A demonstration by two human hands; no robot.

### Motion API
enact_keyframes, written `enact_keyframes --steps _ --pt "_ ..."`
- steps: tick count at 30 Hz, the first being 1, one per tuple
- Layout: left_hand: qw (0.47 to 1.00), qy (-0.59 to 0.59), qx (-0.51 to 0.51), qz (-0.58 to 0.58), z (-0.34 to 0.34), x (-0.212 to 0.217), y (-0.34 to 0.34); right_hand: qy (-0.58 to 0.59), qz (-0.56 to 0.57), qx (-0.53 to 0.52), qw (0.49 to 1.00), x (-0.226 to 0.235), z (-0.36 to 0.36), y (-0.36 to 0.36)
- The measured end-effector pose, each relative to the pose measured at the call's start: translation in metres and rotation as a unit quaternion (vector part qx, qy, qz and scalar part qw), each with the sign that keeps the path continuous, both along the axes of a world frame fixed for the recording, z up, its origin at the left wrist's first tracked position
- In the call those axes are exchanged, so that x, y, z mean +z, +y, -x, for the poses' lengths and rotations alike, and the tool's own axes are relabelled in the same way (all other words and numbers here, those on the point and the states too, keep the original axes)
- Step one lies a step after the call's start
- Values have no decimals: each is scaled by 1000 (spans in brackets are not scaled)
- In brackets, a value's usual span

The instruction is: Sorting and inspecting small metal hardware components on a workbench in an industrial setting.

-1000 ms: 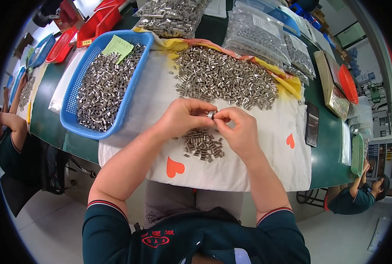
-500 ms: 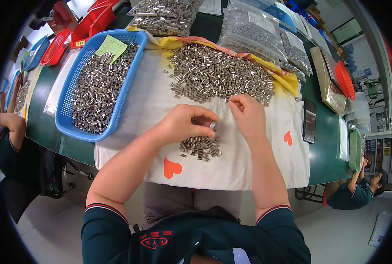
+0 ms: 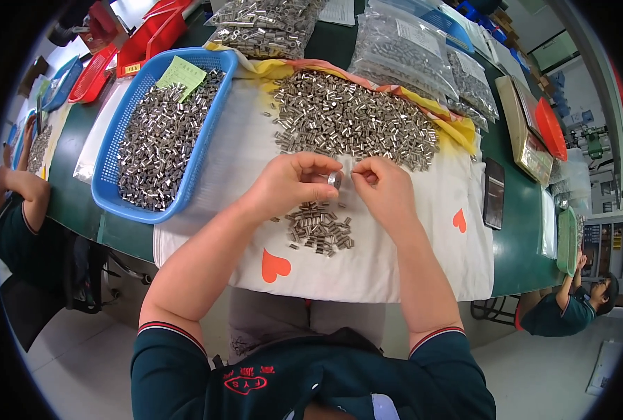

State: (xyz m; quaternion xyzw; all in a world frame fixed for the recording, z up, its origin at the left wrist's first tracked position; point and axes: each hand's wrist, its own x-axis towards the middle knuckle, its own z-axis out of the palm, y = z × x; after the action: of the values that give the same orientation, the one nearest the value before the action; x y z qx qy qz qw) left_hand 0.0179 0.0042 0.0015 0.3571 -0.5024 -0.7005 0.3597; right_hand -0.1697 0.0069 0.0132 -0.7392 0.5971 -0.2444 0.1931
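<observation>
My left hand [image 3: 290,185] pinches a short, round silver metal piece [image 3: 334,180], ring-like in outline, between thumb and fingers. Close to its right, the fingertips of my right hand [image 3: 387,194] are pressed together; what they hold, if anything, is too small to make out. Just below my left hand lies a small heap of short metal sleeves [image 3: 320,229] on the white cloth [image 3: 423,259]. Beyond both hands spreads a much larger pile of the same kind of small sleeves [image 3: 346,115].
A blue perforated basket [image 3: 100,175] full of small metal parts, with a green note [image 3: 180,75], stands left. Clear bags of metal parts [image 3: 402,49] sit at the back. A phone [image 3: 493,192] lies right. Other people [image 3: 570,301] sit at both sides.
My right hand has come left and slightly down from the large pile's edge toward the round piece. My left hand has risen a little with it, uncovering more of the small heap.
</observation>
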Motion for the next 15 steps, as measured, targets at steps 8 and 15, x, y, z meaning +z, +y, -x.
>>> enact_keyframes --steps 8,15 --pt "1000 -8 5 20 -2 -4 0 -214 -41 87 972 14 -8 15" --pt "993 -110 26 42 -1 4 3 -57 93 95 990 12 -16 20"
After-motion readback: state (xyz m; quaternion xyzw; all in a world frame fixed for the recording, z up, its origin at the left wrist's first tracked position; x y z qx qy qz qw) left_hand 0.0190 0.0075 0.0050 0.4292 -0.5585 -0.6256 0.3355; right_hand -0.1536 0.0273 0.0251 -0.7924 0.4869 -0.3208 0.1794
